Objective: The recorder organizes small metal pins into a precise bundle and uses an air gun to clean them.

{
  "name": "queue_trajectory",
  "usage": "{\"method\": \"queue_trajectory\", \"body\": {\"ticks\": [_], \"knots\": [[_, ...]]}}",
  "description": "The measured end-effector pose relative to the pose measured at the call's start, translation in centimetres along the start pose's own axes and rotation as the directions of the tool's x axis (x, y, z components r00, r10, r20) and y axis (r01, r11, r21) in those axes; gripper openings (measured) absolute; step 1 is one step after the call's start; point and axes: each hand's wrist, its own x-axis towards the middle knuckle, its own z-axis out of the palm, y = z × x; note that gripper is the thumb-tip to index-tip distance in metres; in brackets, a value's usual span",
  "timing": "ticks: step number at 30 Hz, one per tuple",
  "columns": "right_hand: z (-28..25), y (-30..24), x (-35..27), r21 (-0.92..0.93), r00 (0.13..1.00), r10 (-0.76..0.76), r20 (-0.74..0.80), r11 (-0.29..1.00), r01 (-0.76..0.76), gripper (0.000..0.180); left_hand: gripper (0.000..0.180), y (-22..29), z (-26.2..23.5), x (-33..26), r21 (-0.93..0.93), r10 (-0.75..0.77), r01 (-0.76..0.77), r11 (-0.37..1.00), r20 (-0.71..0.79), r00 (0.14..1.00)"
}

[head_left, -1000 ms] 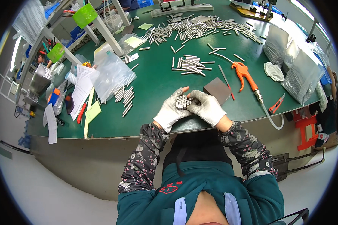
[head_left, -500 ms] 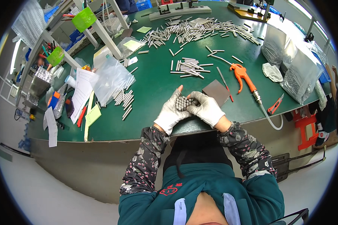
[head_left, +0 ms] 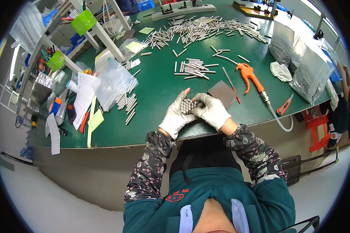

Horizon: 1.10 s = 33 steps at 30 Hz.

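At the near edge of the green bench [head_left: 155,89], both gloved hands meet over a bundle of metal pins [head_left: 188,105] held end-on. The left hand [head_left: 175,116] cups the bundle from the left and below, its fingers [head_left: 182,95] curled up around it and clamped on it. The right hand [head_left: 213,110] presses against the bundle from the right, fingers bent and closed onto the pins' side. The bundle sits just above the bench surface, near the middle of the near edge.

Just beside the right hand, toward the far side, lies a grey flat pad [head_left: 223,93]. Beyond it a thin rod [head_left: 230,83] lies slanted, and next to that an orange air gun [head_left: 249,75] with its hose [head_left: 280,118] running off the near edge. A small orange cutter [head_left: 285,105] lies near the right edge. Loose pins [head_left: 193,70] lie in a small heap at mid-bench, with many more [head_left: 206,29] spread along the far edge. Toward the left edge lie clear plastic bags [head_left: 112,81], more pins [head_left: 127,104] and paper sheets [head_left: 83,97].
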Motion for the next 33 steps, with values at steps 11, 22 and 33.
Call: {"method": "queue_trajectory", "body": {"ticks": [11, 22, 33], "knots": [[-0.8, 0.3, -0.2, -0.143, 0.987, -0.155, -0.038, 0.979, 0.148, 0.026, 0.079, -0.1, 0.2, 0.2, 0.11, 0.012, -0.009, 0.994, -0.023, 1.0], [-0.8, -0.3, -0.2, -0.061, 0.998, -0.058, 0.006, 0.996, 0.058, 0.025, 0.072, 0.1, 0.2, 0.1, 0.138, 0.018, -0.016, 0.99, -0.014, 1.0], [-4.7, -2.4, -0.6, -0.77, 0.96, -0.235, -0.154, 0.637, 0.032, 0.049, 0.065, 1.4, 0.7, -0.5, 0.241, -0.021, 0.028, 0.97, -0.03, 0.999]]}}
